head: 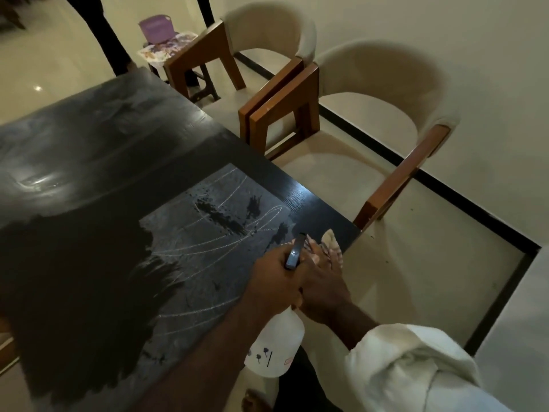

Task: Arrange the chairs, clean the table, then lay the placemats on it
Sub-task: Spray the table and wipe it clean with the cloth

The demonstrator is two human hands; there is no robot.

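1. Left hand grips the dark trigger head of the spray bottle. The white body hangs tilted below, between the two forearms.
2. Right hand touches the left, fingers pinching a checked cloth right at the table's near right corner.
3. Key relation: the dusty patch with the wet blots lies just ahead and left of both hands. The cloth hand is nearer it than anything else, so my read is that the wipe sweeps left and away from the corner.
4. Table long axis runs away from the person, toward the upper left. The far part looks smeared and glossy.
5. Count: one table, one bottle, one cloth.
6. Two cream chairs, near chair and far chair, side by side, apart from the table's right edge and not tucked in.
7. Placemats: none in view.
8. Far end: one small stool carrying one purple basket.
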